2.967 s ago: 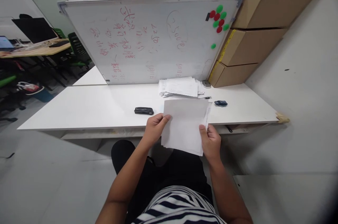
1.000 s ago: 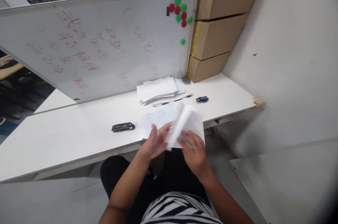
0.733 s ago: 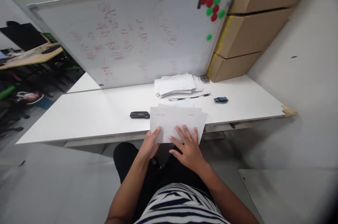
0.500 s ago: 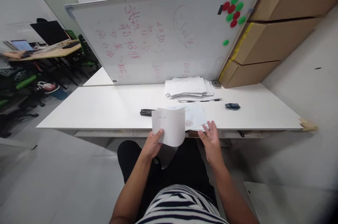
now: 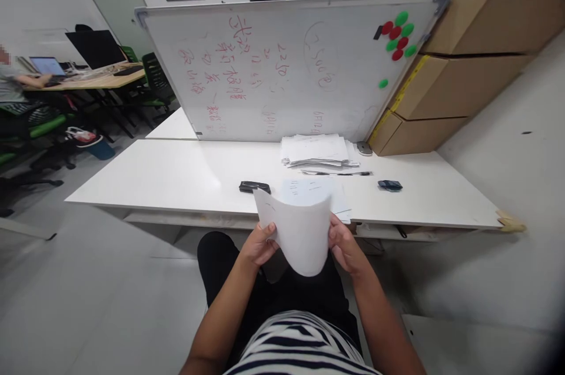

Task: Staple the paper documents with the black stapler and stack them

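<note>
A white sheet of paper (image 5: 302,236), curved and sagging in the middle, is held up in front of the desk edge. My left hand (image 5: 261,244) pinches its left side, thumb on top. On its right side my right hand (image 5: 346,244) grips the edge; some of those fingers are hidden behind the sheet. Whether it is one sheet or more I cannot tell. Just beyond it, printed papers (image 5: 339,195) lie on the desk, partly covered by the raised sheet. A black stapler (image 5: 255,186) rests to their left.
The white desk (image 5: 176,178) carries a paper stack (image 5: 315,150), a pen-like thin object (image 5: 338,173) and a small dark blue item (image 5: 390,185). Behind stands a whiteboard (image 5: 265,69) with red writing and magnets. Cardboard boxes (image 5: 477,89) are piled at right. A person (image 5: 15,80) sits far left.
My right hand, open and apart from the sheet before, has moved left and taken hold of its right edge. The sheet now spreads wider between both hands. The view has shifted slightly.
</note>
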The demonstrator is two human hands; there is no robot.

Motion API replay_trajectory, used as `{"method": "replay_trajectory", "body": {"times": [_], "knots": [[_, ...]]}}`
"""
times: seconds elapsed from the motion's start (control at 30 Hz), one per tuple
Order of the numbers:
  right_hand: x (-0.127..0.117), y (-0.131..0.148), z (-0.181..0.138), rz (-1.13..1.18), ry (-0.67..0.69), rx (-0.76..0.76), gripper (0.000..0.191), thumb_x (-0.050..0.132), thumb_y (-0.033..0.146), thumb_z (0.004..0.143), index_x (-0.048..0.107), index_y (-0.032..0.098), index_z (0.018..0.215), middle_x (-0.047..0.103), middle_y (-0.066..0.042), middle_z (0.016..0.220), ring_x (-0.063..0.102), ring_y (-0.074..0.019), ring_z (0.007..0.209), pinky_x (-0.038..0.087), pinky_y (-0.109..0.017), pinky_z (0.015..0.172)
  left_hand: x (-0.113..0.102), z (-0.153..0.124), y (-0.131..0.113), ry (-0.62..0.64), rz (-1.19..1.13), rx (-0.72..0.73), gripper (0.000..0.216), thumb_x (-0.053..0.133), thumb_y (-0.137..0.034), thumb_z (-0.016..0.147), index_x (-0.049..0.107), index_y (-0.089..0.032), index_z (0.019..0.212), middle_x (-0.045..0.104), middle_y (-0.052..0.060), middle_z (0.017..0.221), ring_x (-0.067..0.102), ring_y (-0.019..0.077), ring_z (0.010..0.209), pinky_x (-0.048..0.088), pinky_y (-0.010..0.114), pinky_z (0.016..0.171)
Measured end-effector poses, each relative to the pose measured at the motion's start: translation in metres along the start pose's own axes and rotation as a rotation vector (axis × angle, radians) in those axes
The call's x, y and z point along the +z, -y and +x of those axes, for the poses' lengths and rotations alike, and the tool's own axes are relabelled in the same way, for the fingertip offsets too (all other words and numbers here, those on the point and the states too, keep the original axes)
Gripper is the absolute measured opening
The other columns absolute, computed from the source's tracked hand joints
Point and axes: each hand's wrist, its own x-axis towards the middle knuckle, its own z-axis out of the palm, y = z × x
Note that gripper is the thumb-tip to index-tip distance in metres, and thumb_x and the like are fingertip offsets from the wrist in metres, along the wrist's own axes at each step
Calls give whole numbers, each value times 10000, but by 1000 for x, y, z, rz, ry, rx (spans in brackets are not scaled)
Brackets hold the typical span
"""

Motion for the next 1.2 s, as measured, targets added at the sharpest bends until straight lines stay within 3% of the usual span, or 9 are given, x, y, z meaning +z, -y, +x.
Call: {"method": "replay_trajectory", "body": {"times": [0.1,0.17,0.33,0.53,0.77,0.9,1.0,1.07,1.2], "knots": [[-2,6,-5,-68,-16,-21,407,728,500,729,709,234,1036,728,-82,1038,659,-257,979,515,-425,881,-3,5,-3,-88,65,39,515,828,-357,637,654,-164,1082,715,88,1039,688,229,902,578,288,686],[-3,11,-5,-127,-98,-54,290,730,465,736,732,216,886,743,-61,914,668,-235,872,523,-405,837,-4,10,-6,-177,84,103,474,812,-358,660,657,-152,1057,717,82,1007,684,206,853,565,271,647],[2,21,-1,-318,-310,-161,320,675,495,769,718,196,875,728,-49,849,649,-212,789,526,-351,727,-11,19,-13,-336,116,211,454,796,-377,669,654,-166,1045,712,53,942,668,163,764,520,236,563],[12,19,0,-454,-388,-217,340,631,505,795,700,177,854,713,-54,820,636,-203,757,511,-332,705,-13,17,-14,-400,141,274,426,811,-358,650,660,-198,1014,712,40,976,674,152,845,541,253,708],[7,13,7,-457,-493,-230,313,634,482,792,662,180,870,690,-44,806,630,-199,768,503,-338,731,-22,20,-20,-364,369,424,356,796,-400,655,669,-196,918,707,34,941,658,155,867,508,269,800],[15,29,24,-465,-485,-406,270,630,432,796,596,211,947,664,-56,951,625,-193,873,504,-351,821,-14,29,-42,-240,565,604,394,803,-375,650,645,-196,963,692,43,982,633,180,954,487,282,853],[24,39,42,-555,-429,-504,258,604,388,815,554,225,1009,645,-78,1088,610,-210,1001,473,-375,906,-5,47,-55,-170,674,652,415,762,-397,698,606,-199,1027,672,57,1027,618,195,997,478,295,869],[27,35,57,-608,-452,-469,330,590,373,817,522,218,1100,648,-95,1102,608,-231,1024,466,-392,911,-5,63,-56,-144,767,648,375,711,-409,747,576,-196,1025,659,56,1015,611,192,991,474,300,869],[26,4,82,-627,-439,-246,445,576,369,797,509,185,1197,679,-113,1072,628,-267,993,484,-404,866,-16,87,-35,-124,969,534,294,627,-397,806,547,-184,992,638,52,998,598,181,949,473,309,856]]}}
